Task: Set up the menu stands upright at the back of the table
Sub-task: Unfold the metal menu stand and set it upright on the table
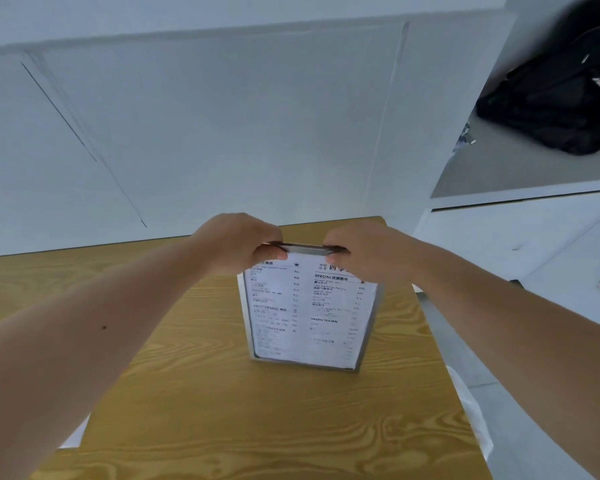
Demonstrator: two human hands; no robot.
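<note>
One menu stand in shot, and it's up on its bottom edge, standing on the desk toward the far half, leaning slightly back from the camera. It's a clear frame with a grey border around a white printed sheet: two columns of dark text, prices down the sides, a heading reading "SPECIAL" on the right column. The lettering is soft with blur, so the rest can't be read.

Two hands on it. The left hand is curled over the top left corner, fingers wrapped round the upper edge, thumb pressed on the front. The right hand does the same at the top right corner, closed on that edge. Between them the top rim shows as a dark strip.

The desk is yellow wood grain, one of it. Behind runs a white wall. Up at the far right, one black bag lies on a grey floor.
</note>
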